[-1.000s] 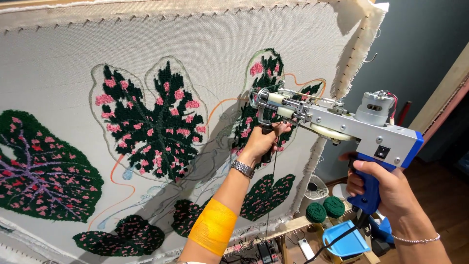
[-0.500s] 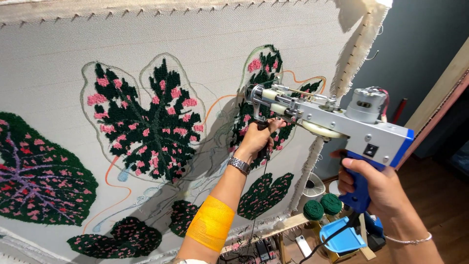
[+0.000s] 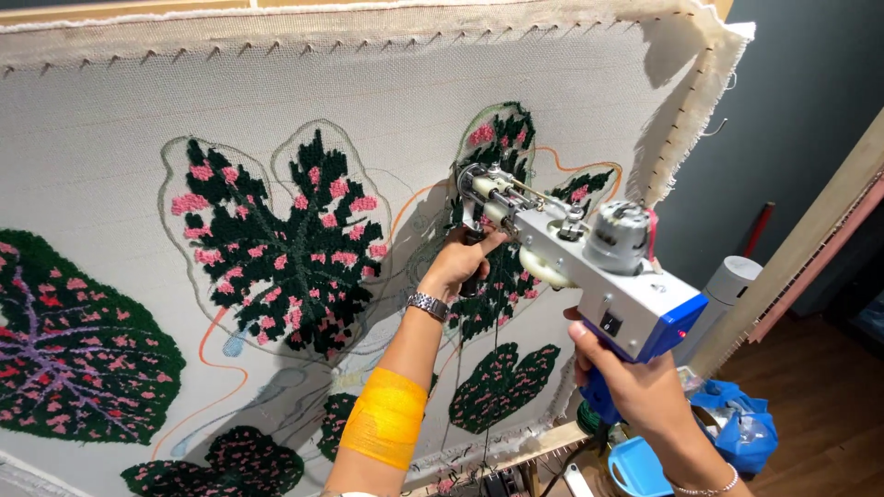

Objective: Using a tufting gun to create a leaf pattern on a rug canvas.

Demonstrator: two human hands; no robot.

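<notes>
A white and blue tufting gun (image 3: pixel 599 267) points its needle end at a stretched pale cloth (image 3: pixel 184 120) with tufted dark green and pink leaves. My right hand (image 3: pixel 626 377) grips the gun's blue rear handle. My left hand (image 3: pixel 460 262), with a metal wristwatch and a yellow wrap on the forearm, is closed around the gun's front handle right under the needle, against a partly tufted leaf (image 3: pixel 502 239). A larger finished leaf (image 3: pixel 285 248) sits to the left of it.
The cloth is pinned on a wooden frame (image 3: pixel 681 129) whose right edge stands close to the gun. Below right are a blue bag (image 3: pixel 741 428), a white cylinder (image 3: pixel 727 285) and a blue container (image 3: pixel 635 465). More leaves fill the cloth's left and bottom.
The gun and both hands have stayed at the same leaf. The view has shifted slightly, so the gun's body sits lower and nearer the camera.
</notes>
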